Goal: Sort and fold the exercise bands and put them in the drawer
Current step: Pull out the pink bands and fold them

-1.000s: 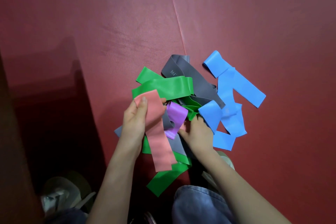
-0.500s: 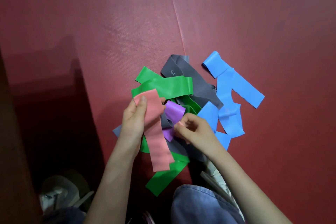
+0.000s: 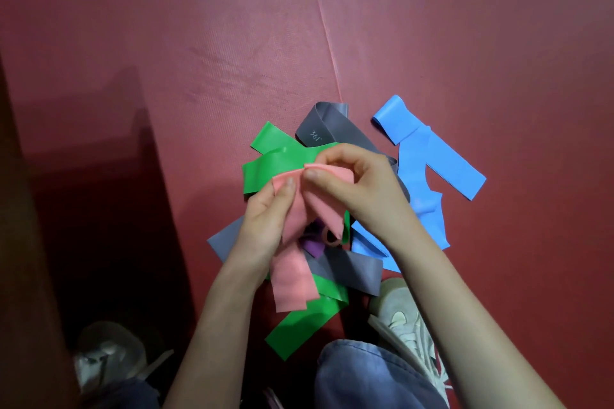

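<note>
A red mat (image 3: pixel 465 26) covers the floor, with a dark shadow down its left side. The left hand (image 3: pixel 262 226) grips the top of a pink band (image 3: pixel 289 279) between thumb and fingers, as it did a second ago, and the band hangs down over the heap. The change is in the right hand (image 3: pixel 365 189). It was digging low in the pile by the purple band (image 3: pixel 312 247), and it has now come up pinching a pink strip (image 3: pixel 327 206), with the strip's top edge touching the edge in the left hand. I cannot tell whether this is a second band or the far end of the same one. Either way, the pink is probably being pulled together for folding. The green band (image 3: pixel 265 169), grey band (image 3: pixel 332 129) and blue bands (image 3: pixel 428 159) still lie tangled on the mat. No drawer is in view, so the task looks barely begun.
</note>
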The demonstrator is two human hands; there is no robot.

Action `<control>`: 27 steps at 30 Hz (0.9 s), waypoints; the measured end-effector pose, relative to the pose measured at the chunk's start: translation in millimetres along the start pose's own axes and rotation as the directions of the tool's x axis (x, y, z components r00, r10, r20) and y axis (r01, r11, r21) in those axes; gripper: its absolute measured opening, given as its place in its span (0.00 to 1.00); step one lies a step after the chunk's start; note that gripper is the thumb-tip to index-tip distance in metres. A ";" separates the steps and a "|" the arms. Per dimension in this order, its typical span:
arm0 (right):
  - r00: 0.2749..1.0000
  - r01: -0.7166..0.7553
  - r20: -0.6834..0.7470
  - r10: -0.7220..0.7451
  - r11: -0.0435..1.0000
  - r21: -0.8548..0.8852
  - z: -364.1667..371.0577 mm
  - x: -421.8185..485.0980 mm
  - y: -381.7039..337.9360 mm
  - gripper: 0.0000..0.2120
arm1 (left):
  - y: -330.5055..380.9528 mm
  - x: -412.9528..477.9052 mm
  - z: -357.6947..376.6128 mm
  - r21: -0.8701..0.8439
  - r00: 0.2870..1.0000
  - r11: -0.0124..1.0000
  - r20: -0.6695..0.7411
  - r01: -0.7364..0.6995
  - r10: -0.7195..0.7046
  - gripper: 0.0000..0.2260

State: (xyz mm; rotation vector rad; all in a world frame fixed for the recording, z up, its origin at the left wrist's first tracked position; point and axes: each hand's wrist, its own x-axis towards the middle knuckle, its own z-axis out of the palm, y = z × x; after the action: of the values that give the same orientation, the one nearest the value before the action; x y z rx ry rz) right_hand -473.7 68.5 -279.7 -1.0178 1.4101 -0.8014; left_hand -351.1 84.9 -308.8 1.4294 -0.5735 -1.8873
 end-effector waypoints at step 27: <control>0.992 -0.117 0.062 0.108 0.979 0.167 17.3 -3.8 25.1 0.32 | -0.1 -0.7 0.5 -0.231 0.982 0.957 0.108 0.174 -0.153 0.22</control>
State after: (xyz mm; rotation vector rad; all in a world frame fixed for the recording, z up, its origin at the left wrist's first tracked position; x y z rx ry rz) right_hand -459.9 83.3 -302.9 -0.8151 1.3178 -0.7919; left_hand -351.6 85.5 -308.2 1.2725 -0.2623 -2.0797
